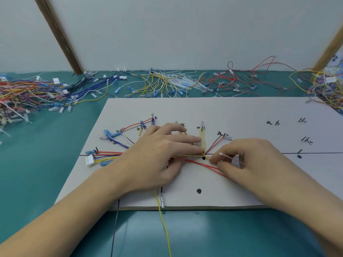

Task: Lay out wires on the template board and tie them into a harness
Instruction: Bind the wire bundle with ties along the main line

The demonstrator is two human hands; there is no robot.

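Head view only. Left hand [163,154] flat, fingers straight, pressing the wire bundle [187,155] onto the template board [241,112]. Bundle's long axis runs left-right along the drawn line, from the white connector [90,160] out left of that hand to the branch point at its fingertips. Right hand [254,164] pinches a white cable tie [229,157], tie lying roughly parallel to the bundle, head end pointing at the junction. Right hand is just beside the tie point, so it's the nearer one. Likely next: thread tie under bundle there. No containers in view; loose wires [163,82] lie on the worktop [46,154] beyond both hands.
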